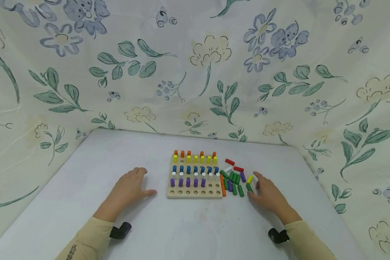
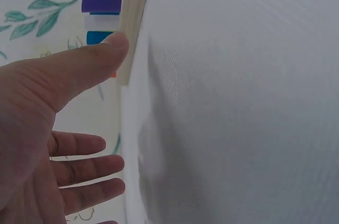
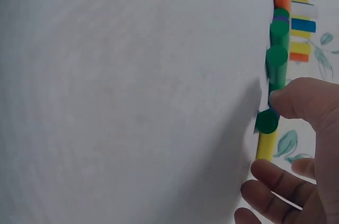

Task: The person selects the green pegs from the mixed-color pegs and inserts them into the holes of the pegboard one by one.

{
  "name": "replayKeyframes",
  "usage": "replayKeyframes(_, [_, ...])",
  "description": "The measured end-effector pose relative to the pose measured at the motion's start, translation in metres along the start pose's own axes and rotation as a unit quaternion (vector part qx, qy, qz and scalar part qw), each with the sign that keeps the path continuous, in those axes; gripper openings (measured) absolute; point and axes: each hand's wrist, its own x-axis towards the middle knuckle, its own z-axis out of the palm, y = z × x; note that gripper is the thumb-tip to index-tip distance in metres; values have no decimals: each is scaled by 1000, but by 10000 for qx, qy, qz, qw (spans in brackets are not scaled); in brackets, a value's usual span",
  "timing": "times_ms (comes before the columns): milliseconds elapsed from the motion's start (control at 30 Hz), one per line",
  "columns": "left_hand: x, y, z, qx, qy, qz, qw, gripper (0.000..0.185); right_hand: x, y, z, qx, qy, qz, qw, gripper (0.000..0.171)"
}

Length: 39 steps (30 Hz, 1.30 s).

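A wooden peg board [image 1: 195, 193] lies mid-table. Rows of orange, yellow, blue, white and purple pegs [image 1: 187, 182] stand in it, and its front row of holes is bare. My left hand [image 1: 131, 186] rests flat on the table left of the board, fingers straight, thumb [image 2: 90, 60] pointing at the board's edge [image 2: 135, 17]. My right hand [image 1: 267, 195] lies right of a heap of loose pegs with relaxed fingers. Its thumb [image 3: 296, 99] touches a green peg [image 3: 266, 121], and a yellow peg [image 3: 266, 145] lies by the fingers. Neither hand holds anything.
The loose pegs [image 1: 234, 178] beside the board are mostly green, with red, white, purple, yellow and orange ones. A flowered cloth [image 1: 195, 72] walls in the white table [image 1: 188, 227] at the back and both sides.
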Motion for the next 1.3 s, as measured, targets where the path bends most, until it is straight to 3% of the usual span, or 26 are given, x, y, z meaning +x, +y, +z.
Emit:
replayKeyframes(667, [5, 15, 11, -222, -426, -72, 9988, 95, 0, -3, 4, -109, -29, -112, 9999, 75])
replayKeyframes(1300, [7, 22, 14, -155, -283, 193, 9993, 102, -6, -2, 0, -48, 253, -259, 9993, 71])
